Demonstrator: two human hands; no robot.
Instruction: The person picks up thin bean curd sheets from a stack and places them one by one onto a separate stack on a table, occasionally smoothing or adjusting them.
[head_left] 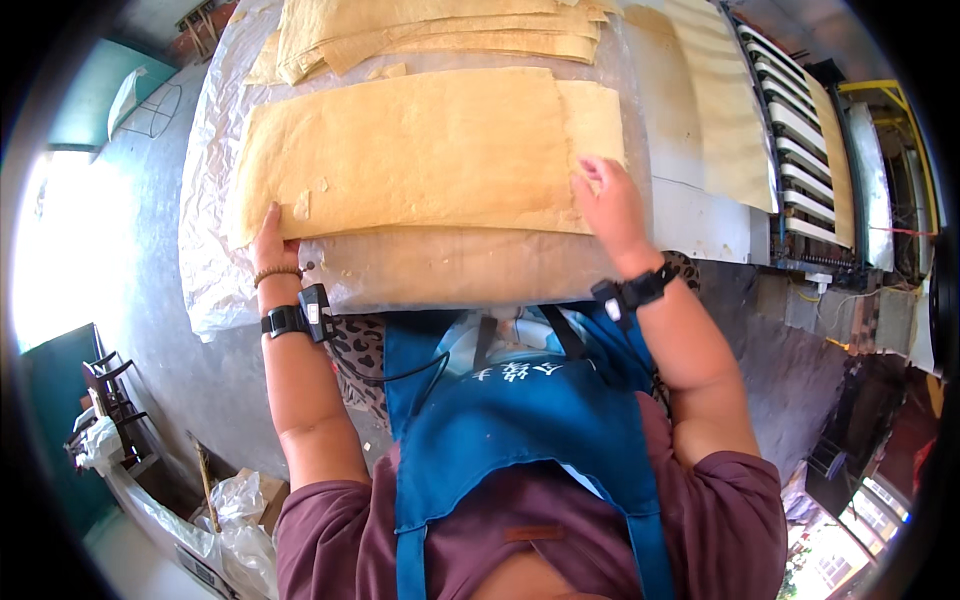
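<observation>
A stack of thin yellow sheets (410, 150), like tofu skin, lies across the plastic-covered table in front of me. My left hand (270, 238) grips its near left corner, thumb on top and fingers underneath. Small torn flakes (303, 204) rest on the top sheet near that thumb. Over the right end, where a paler layer (597, 125) sticks out from beneath, my right hand (612, 205) has its fingers curled in a pinch. Whatever may be between those fingertips is too small to make out.
Another pile of yellow sheets (440, 30) lies at the table's far side. Crinkled clear plastic (215, 200) covers the tabletop and hangs over its edge. To the right stands a machine with white slats (800, 130). A dark chair (115, 400) and plastic bags (240, 505) are at the lower left.
</observation>
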